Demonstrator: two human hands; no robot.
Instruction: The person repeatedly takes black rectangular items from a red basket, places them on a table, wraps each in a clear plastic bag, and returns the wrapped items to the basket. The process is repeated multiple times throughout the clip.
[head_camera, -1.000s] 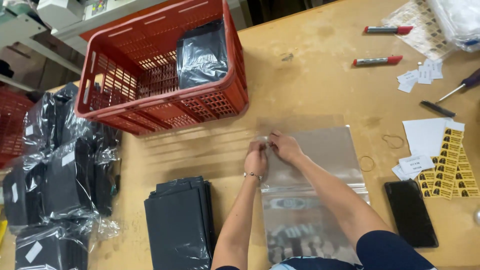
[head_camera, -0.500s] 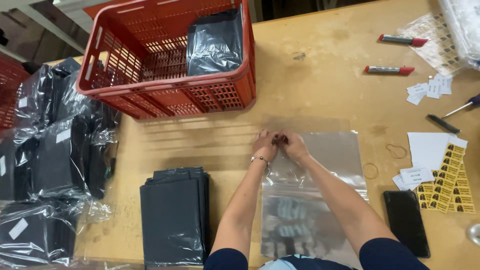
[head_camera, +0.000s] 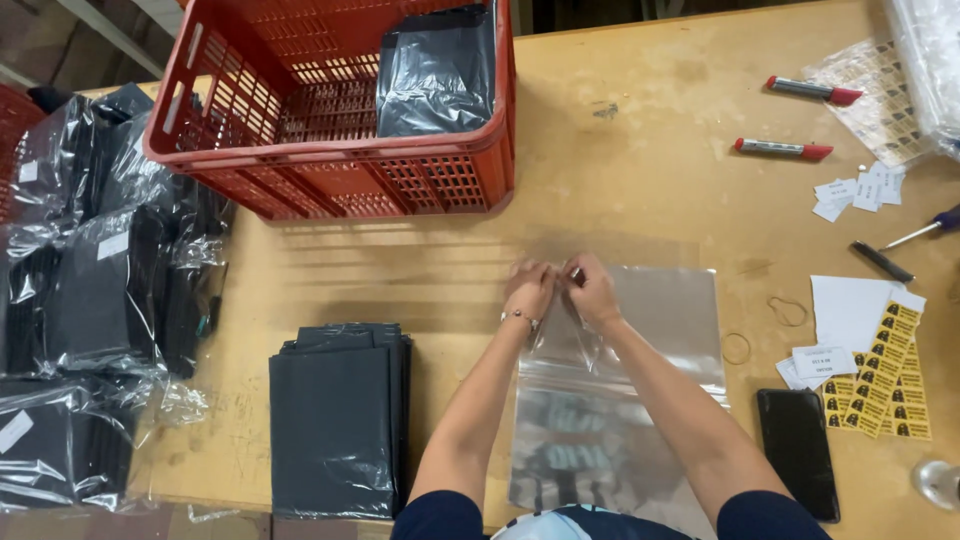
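A clear plastic bag (head_camera: 660, 340) lies flat on the wooden table (head_camera: 620, 150) in front of me. My left hand (head_camera: 528, 288) and my right hand (head_camera: 592, 290) meet at the bag's far left corner, fingers pinched on its top edge. A bracelet circles my left wrist. To the left, a stack of black folded items (head_camera: 335, 420) rests near the table's front edge.
A red plastic crate (head_camera: 250, 150) with a bagged black item (head_camera: 435, 70) stands at the back. Bagged black packs (head_camera: 90, 290) pile up at left. Two red markers (head_camera: 782, 150), paper labels, yellow sticker sheets (head_camera: 885, 375), rubber bands, a screwdriver and a black phone (head_camera: 797, 452) lie at right.
Both hands have stayed together at the bag's top edge, fingers working the corner. The view shifted slightly; the bag and stack have not moved.
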